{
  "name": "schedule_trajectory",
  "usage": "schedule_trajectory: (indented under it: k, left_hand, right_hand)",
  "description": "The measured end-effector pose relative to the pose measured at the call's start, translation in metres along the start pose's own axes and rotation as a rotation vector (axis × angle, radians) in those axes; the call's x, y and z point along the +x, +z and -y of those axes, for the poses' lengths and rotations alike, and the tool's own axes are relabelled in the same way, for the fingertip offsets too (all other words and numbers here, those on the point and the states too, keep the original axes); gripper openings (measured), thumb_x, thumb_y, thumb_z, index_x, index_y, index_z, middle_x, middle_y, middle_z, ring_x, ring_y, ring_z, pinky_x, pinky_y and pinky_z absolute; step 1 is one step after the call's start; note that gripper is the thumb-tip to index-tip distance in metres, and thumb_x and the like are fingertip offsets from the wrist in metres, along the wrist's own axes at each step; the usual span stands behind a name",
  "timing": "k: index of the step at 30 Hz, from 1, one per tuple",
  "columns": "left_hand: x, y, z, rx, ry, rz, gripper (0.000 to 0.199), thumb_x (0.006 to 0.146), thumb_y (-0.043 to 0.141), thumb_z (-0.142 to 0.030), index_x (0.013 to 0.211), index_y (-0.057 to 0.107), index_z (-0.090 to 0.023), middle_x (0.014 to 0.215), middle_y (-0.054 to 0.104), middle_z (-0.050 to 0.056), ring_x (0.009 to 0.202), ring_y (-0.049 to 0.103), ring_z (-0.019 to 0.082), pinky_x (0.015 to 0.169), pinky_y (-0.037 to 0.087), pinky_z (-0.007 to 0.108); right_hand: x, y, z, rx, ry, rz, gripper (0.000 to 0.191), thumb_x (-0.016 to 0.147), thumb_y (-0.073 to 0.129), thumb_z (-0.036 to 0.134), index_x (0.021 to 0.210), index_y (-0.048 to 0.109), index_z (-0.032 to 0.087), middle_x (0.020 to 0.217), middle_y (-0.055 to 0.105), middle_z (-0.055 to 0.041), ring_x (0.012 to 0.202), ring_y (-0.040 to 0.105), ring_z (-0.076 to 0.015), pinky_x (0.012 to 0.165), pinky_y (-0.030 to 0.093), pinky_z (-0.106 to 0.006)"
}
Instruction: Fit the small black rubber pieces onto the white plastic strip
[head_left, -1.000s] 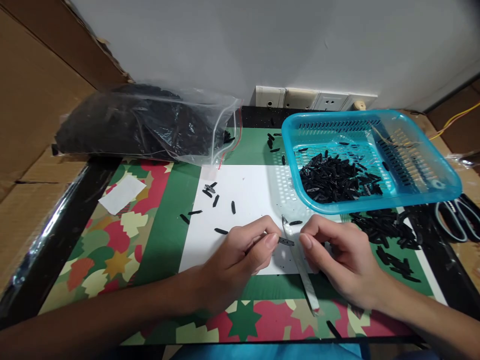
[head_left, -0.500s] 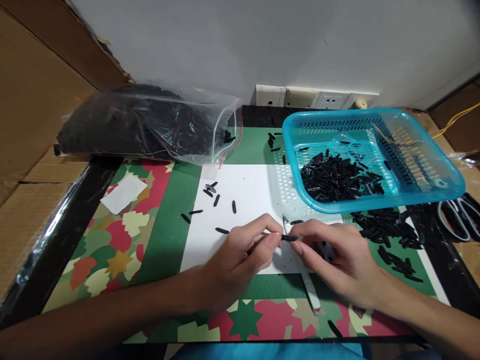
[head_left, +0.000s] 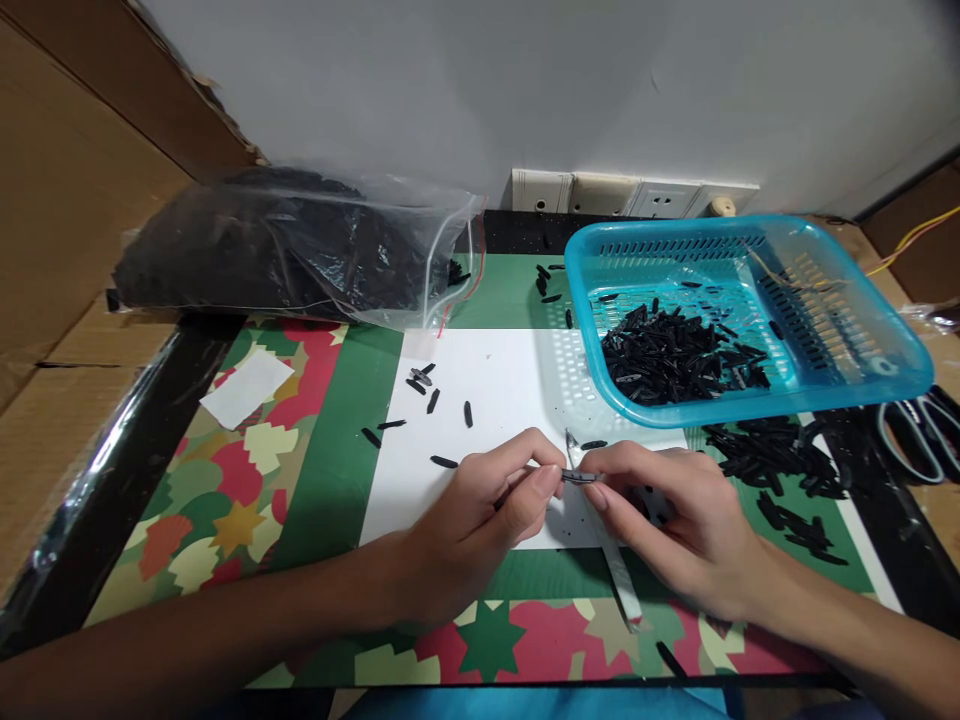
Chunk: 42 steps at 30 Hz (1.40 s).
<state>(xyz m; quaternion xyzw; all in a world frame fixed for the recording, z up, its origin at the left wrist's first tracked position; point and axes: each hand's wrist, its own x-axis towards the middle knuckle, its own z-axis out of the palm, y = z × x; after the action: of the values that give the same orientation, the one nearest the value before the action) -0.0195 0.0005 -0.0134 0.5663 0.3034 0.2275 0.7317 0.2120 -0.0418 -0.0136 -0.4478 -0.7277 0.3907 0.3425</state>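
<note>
Shows a bulging bag point(head_left: 285, 255) of dark stuff at left, suggesting plenty left. Next, shows loose pieces point(head_left: 433, 401) strewn on and beside the paper point(head_left: 495, 370). Has one black piece point(head_left: 580, 477) in hand over the white tool point(head_left: 616, 575): pinched at one end by thumb and forefinger of the left hand point(head_left: 480, 510), at the other by those of the right hand point(head_left: 686, 515). Can't tell, with fingertips covering both ends, how finished. Farther right, already shows a good pile point(head_left: 667, 355) in the basket point(head_left: 675, 414), plus another heap point(head_left: 776, 455) just in front, near the scissors point(head_left: 909, 445).
</note>
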Motion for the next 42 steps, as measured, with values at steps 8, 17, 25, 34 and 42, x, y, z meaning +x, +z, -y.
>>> schedule_trajectory:
  k: [8, 17, 25, 34, 42]
  left_hand:
    - [-0.001, 0.000, 0.001, 0.020, -0.017, -0.020, 0.036, 0.114, 0.046, -0.049, 0.093, 0.052, -0.020, 0.070, 0.037, -0.008, 0.054, 0.029, 0.007, 0.050, 0.024, 0.023]
    - [-0.002, 0.001, 0.000, 0.058, -0.044, -0.031, 0.042, 0.113, 0.045, -0.052, 0.086, 0.052, -0.020, 0.068, 0.037, -0.008, 0.054, 0.030, 0.008, 0.051, 0.026, 0.023]
    - [-0.002, 0.001, -0.002, 0.068, -0.054, -0.025, 0.043, 0.113, 0.044, -0.052, 0.085, 0.051, -0.020, 0.065, 0.035, -0.008, 0.054, 0.028, 0.009, 0.051, 0.024, 0.026]
    - [-0.003, 0.002, -0.006, 0.004, -0.074, -0.014, 0.043, 0.115, 0.037, -0.052, 0.092, 0.054, -0.020, 0.061, 0.033, -0.008, 0.056, 0.028, 0.011, 0.054, 0.025, 0.027]
    - [0.008, -0.003, -0.001, -0.248, -0.066, -0.052, 0.042, 0.113, 0.040, -0.054, 0.095, 0.055, -0.020, 0.056, 0.038, -0.009, 0.048, 0.022, 0.008, 0.045, 0.021, 0.019]
  right_hand:
    - [0.001, 0.002, -0.001, -0.198, -0.223, -0.104, 0.014, 0.108, 0.054, 0.015, 0.115, 0.066, 0.017, 0.087, 0.079, -0.0057, 0.069, 0.074, -0.0154, 0.060, 0.049, -0.025]
    - [0.003, 0.001, 0.000, -0.202, -0.245, -0.086, 0.017, 0.108, 0.051, 0.013, 0.111, 0.067, 0.016, 0.071, 0.065, 0.0008, 0.057, 0.058, -0.0128, 0.056, 0.043, -0.026]
    - [0.005, -0.001, 0.003, -0.198, -0.231, -0.084, 0.018, 0.107, 0.050, 0.012, 0.110, 0.067, 0.016, 0.069, 0.060, 0.0025, 0.056, 0.055, -0.0128, 0.056, 0.042, -0.025]
    - [0.003, -0.001, 0.002, -0.269, -0.295, -0.129, 0.017, 0.105, 0.052, 0.010, 0.112, 0.067, 0.016, 0.070, 0.067, -0.0003, 0.056, 0.060, -0.0140, 0.056, 0.046, -0.027]
    - [0.000, -0.046, -0.003, -0.991, -0.369, -0.545, 0.053, 0.097, 0.073, 0.013, 0.148, 0.062, 0.020, 0.061, 0.070, 0.0014, 0.048, 0.055, -0.0169, 0.055, 0.042, -0.034]
